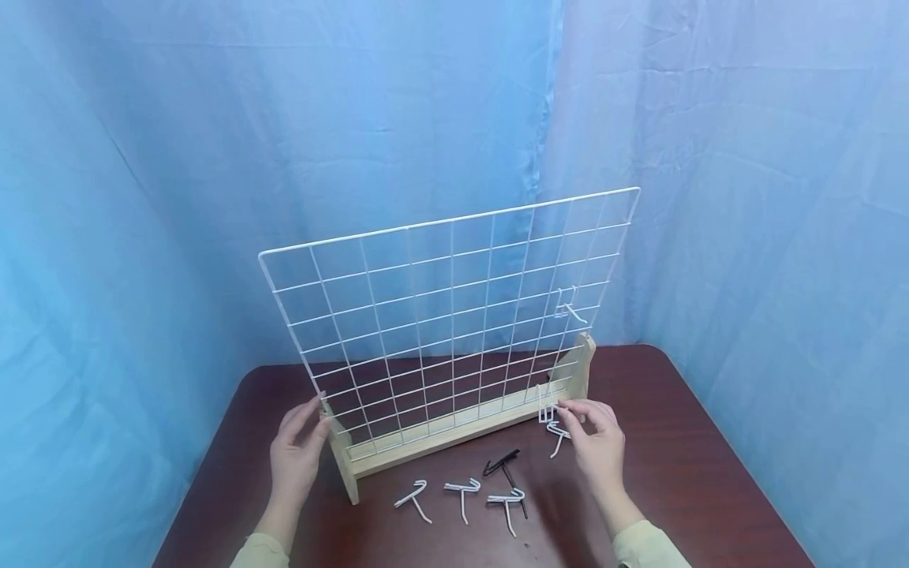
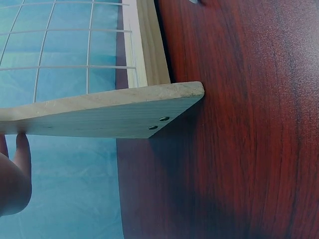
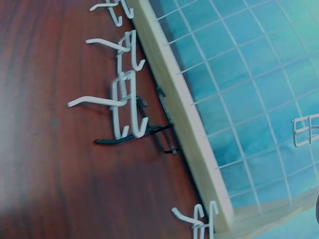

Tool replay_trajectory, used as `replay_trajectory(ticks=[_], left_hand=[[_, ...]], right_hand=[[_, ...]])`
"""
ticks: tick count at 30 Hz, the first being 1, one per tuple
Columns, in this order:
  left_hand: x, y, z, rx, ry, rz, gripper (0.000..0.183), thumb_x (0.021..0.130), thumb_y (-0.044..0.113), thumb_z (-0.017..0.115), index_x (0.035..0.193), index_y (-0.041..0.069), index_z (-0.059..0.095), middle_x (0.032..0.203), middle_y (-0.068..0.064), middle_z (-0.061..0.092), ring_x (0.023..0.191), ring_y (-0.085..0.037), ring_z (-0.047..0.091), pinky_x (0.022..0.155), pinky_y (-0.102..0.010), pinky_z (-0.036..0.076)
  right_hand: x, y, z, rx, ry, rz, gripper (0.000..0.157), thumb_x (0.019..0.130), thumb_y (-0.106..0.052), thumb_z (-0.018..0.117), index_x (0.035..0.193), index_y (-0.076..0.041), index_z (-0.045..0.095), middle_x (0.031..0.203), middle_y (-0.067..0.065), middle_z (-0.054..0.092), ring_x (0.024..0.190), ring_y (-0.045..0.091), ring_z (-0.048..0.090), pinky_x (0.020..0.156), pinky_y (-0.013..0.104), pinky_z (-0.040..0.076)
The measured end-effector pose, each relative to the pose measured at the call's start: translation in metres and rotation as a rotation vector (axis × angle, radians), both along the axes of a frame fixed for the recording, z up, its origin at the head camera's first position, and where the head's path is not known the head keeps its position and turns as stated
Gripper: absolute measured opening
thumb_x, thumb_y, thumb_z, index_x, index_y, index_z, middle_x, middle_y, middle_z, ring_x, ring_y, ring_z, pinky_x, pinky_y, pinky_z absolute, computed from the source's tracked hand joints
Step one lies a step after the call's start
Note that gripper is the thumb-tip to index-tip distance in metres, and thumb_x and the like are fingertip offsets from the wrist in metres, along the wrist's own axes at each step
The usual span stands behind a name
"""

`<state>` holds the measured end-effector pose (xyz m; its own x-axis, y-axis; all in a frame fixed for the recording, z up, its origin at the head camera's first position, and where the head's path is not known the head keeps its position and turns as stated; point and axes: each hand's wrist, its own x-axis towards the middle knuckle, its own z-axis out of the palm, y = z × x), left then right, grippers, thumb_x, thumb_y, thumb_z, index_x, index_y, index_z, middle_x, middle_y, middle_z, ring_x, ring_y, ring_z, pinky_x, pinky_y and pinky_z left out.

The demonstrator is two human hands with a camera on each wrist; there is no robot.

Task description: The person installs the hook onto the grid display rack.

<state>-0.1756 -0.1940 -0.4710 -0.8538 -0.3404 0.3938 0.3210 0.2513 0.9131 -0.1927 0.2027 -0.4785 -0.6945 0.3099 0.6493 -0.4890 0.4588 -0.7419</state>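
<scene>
A white wire grid panel [image 1: 450, 276] stands in a wooden stand [image 1: 440, 432] on the table. My left hand [image 1: 294, 454] is at the stand's left side; in the left wrist view its fingertips touch the outer face of the wooden side panel [image 2: 99, 119]. Low in front of the grid's right end, my right hand [image 1: 598, 442] pinches a white wire hook [image 1: 545, 412] between thumb and fingers. Another white hook [image 1: 568, 310] hangs higher on the grid, near its right edge. Just below my right fingertips, a further white hook [image 1: 557, 439] lies on the table.
In front of the stand lie several loose hooks, among them a white hook [image 1: 413, 500] at left, a second white hook [image 1: 463, 497] and a black hook [image 1: 503, 464]. The dark red table [image 1: 682, 457] has pale blue curtains [image 1: 390, 118] behind and on both sides.
</scene>
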Motion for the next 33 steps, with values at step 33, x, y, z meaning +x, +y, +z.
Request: replay_trajectory(ticks=[33], left_hand=[[0.002, 0.0, 0.002, -0.028, -0.027, -0.004, 0.036, 0.089, -0.01, 0.066, 0.124, -0.01, 0.06, 0.111, 0.014, 0.054, 0.107, 0.002, 0.052, 0.093, -0.014, 0.05]], right_hand=[[-0.032, -0.033, 0.085, -0.194, 0.135, -0.024, 0.012, 0.079, 0.017, 0.072, 0.091, 0.014, 0.071, 0.089, 0.027, 0.068, 0.093, 0.013, 0.057, 0.089, 0.021, 0.047]])
